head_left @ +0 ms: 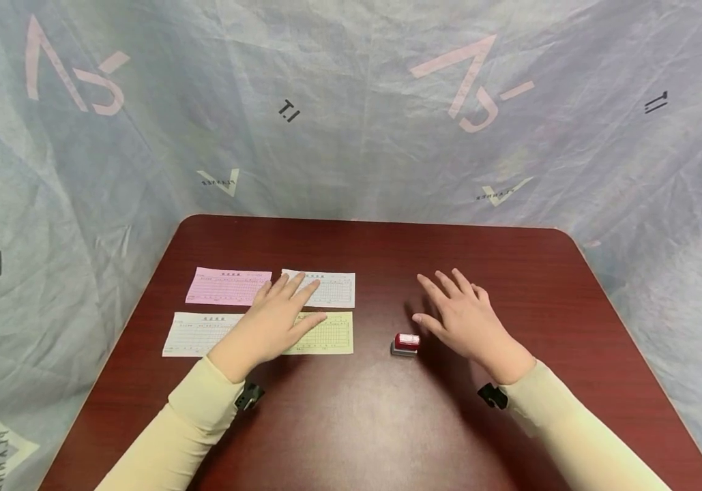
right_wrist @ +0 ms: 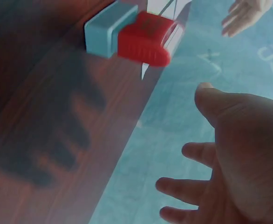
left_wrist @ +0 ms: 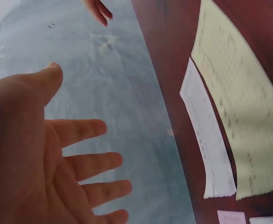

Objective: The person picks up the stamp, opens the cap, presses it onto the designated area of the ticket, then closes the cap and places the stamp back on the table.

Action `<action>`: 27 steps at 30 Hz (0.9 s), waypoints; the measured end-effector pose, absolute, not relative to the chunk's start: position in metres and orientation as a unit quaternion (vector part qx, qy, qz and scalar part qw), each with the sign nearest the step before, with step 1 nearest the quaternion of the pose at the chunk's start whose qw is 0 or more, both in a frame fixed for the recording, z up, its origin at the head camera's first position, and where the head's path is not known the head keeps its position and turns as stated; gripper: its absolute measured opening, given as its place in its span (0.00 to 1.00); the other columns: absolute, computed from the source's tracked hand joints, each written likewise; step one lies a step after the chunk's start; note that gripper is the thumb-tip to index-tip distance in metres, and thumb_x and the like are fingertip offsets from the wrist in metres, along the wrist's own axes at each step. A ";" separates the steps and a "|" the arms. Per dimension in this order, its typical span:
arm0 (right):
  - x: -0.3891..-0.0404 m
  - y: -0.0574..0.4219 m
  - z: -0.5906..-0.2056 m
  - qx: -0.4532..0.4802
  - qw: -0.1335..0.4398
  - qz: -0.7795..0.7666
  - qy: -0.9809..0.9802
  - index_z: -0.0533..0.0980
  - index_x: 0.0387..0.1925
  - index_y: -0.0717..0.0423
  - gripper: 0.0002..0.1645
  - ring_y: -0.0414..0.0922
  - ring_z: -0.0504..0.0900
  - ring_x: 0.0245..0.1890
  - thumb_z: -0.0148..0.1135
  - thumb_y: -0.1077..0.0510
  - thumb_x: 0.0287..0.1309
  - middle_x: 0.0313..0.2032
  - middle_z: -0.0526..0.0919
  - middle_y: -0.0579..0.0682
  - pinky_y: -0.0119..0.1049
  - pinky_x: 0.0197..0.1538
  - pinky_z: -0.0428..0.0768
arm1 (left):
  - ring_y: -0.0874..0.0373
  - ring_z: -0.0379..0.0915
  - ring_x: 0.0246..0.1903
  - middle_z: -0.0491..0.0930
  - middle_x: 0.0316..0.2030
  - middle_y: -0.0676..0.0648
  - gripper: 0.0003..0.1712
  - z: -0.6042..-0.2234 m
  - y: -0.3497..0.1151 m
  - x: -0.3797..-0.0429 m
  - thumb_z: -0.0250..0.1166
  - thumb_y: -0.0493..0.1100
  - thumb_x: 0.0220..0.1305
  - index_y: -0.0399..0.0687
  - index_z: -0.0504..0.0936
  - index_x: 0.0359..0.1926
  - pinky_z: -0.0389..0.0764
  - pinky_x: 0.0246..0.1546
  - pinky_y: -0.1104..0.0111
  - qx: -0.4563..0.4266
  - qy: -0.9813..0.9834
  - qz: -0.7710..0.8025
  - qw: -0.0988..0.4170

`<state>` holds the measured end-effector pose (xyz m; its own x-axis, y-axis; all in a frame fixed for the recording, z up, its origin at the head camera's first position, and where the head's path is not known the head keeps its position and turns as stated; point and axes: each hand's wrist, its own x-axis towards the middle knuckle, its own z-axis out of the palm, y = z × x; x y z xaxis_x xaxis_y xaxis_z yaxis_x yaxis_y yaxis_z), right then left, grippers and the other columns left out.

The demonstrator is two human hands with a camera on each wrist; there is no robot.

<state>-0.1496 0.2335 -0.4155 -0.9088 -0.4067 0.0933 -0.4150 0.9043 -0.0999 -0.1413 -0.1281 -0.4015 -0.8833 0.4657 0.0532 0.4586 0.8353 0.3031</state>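
Observation:
My left hand (head_left: 271, 327) hovers over the printed slips with its fingers spread and nothing held. Beneath and around it lie a pink slip (head_left: 222, 286), a white slip (head_left: 338, 290) at the back, a yellow-green slip (head_left: 332, 334) and another white slip (head_left: 194, 334) at the front left. The left hand covers parts of these slips in the head view. To the right, my right hand (head_left: 467, 324) hangs above the table, fingers spread and empty. Just left of its thumb stands a red self-inking stamp (head_left: 406, 342) with a grey base, also large in the right wrist view (right_wrist: 146, 39).
The dark red wooden table (head_left: 363, 423) has rounded far corners. A grey-blue cloth (head_left: 351, 136) with printed logos hangs behind it and along both sides. A small black wrist device (head_left: 249, 396) sits at the left cuff, and a similar device (head_left: 492, 396) at the right.

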 end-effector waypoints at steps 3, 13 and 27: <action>-0.145 0.229 -0.417 0.224 0.030 0.064 -0.972 0.60 0.78 0.47 0.46 0.68 0.57 0.72 0.56 0.31 0.68 0.71 0.66 0.63 0.68 0.59 0.65 | 0.32 0.53 0.72 0.61 0.73 0.34 0.39 -0.404 -0.122 -0.131 0.53 0.65 0.75 0.44 0.67 0.75 0.52 0.68 0.38 0.267 0.950 0.163 -0.005; -0.132 0.213 -0.425 0.275 0.029 0.099 -0.956 0.63 0.76 0.53 0.47 0.67 0.74 0.60 0.67 0.37 0.64 0.64 0.72 0.68 0.65 0.51 0.75 | 0.33 0.65 0.66 0.71 0.66 0.34 0.34 -0.414 -0.103 -0.115 0.57 0.61 0.75 0.41 0.74 0.69 0.66 0.63 0.41 0.316 0.933 0.170 -0.001; -0.130 0.197 -0.442 0.330 0.024 0.122 -0.936 0.76 0.62 0.64 0.33 0.57 0.83 0.47 0.75 0.57 0.56 0.52 0.80 0.62 0.51 0.47 0.82 | 0.44 0.78 0.54 0.81 0.52 0.39 0.26 -0.419 -0.093 -0.103 0.63 0.53 0.73 0.37 0.81 0.58 0.76 0.56 0.51 0.351 0.924 0.150 0.014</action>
